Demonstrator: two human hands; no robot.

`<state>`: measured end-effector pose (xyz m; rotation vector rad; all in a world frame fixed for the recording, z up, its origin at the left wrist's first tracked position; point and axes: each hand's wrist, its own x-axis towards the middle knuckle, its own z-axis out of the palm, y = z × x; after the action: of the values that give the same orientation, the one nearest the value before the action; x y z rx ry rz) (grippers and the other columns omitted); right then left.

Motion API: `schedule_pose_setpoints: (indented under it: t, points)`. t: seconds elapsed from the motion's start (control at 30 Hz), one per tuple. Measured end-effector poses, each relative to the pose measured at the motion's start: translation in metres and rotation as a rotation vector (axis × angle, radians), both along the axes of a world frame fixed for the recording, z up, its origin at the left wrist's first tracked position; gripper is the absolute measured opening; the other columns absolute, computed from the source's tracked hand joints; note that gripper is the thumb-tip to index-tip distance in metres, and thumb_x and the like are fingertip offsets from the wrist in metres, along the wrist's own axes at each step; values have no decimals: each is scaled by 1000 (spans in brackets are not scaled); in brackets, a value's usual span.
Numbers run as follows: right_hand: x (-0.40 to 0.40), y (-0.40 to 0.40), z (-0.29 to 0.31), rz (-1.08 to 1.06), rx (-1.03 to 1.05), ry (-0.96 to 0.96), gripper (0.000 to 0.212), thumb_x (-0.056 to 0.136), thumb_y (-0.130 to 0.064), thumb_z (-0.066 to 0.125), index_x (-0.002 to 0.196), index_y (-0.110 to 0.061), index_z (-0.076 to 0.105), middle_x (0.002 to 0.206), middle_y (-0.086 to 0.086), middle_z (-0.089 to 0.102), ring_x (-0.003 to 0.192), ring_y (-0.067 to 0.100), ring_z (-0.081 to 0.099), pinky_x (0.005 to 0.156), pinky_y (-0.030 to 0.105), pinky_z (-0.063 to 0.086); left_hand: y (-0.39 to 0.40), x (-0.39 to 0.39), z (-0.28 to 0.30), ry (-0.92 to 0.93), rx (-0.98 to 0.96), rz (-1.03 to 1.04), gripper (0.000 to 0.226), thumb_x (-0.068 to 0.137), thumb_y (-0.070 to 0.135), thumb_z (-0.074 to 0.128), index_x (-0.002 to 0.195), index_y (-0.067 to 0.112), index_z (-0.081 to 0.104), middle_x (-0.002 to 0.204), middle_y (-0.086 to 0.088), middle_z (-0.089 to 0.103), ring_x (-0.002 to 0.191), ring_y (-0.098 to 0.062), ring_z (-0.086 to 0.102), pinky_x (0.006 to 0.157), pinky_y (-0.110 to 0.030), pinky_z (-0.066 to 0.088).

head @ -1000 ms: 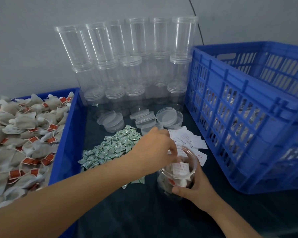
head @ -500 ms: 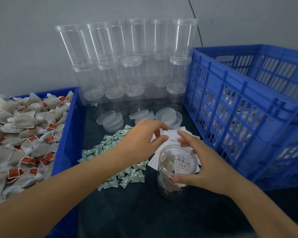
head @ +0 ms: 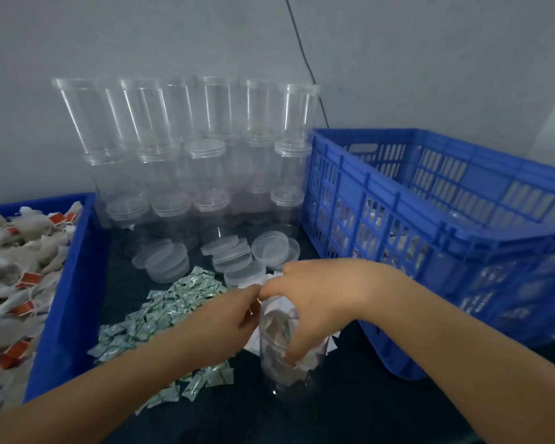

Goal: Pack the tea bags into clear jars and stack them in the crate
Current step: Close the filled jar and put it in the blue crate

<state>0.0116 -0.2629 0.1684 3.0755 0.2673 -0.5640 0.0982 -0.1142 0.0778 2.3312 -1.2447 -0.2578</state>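
With tea bags already inside, the right hand point(head: 314, 302) grips the unlidded jar point(head: 285, 357) while the left hand point(head: 228, 318) pinches at its rim; capping and crating seemingly remain.

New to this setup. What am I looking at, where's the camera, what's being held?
There is no robot here: a person works with two bare hands, and the single camera sits on their head, looking forward and down. The right hand is wrapped around a clear jar partly filled with tea bags, standing on the dark table. The left hand reaches to the jar's rim; whether it pinches anything is too blurred to tell. On the left is a blue tray of tea bags. In the middle lie small green sachets, loose lids and white paper slips, with stacked empty jars behind. On the right is the blue crate.
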Motion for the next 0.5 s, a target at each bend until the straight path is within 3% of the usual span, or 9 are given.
schedule_pose_setpoints:
  t: [0.07,0.17,0.27,0.37,0.43,0.5]
  points:
    - [3,-5,18,-15,-1,-4,78,72,-55,78,139,-38,43,101,-13,47,90,7,51,67,27,47,-2,3,3,58,-26,-14,23,97,19,45,119,27,49,100,3,67,90,-14,62,83,-38,50]
    - [3,-20,56,-57,28,-41,79,71,-59,78,139,-43,40,95,-23,41,87,2,48,67,21,40,-9,10,9,64,-58,-25,26,98,19,48,109,43,47,95,18,65,86,-8,63,80,-29,51]
    - [-4,-40,104,-110,59,-82,79,62,-66,78,132,-51,44,111,-21,54,95,5,61,74,21,49,-20,18,14,49,-95,-19,23,97,20,51,106,41,51,95,20,63,85,0,61,77,-19,51]
    - [-10,-64,151,-210,177,-137,72,42,-71,73,109,-61,49,112,-14,59,84,3,69,67,20,59,-32,23,20,14,-95,-38,23,96,21,53,104,43,46,95,24,61,87,11,56,79,-11,47]
    - [-10,-89,177,-276,250,-229,65,43,-64,74,103,-59,51,111,-10,61,79,-2,69,60,19,59,-40,26,23,13,-85,-48,27,97,23,52,111,44,43,98,25,60,91,10,56,83,-12,47]
    - [-7,-119,196,-359,306,-333,63,44,-59,76,104,-54,55,111,-5,62,88,8,69,57,21,59,-48,27,26,9,-80,-44,27,97,22,52,116,41,45,99,25,59,93,9,55,84,-12,46]
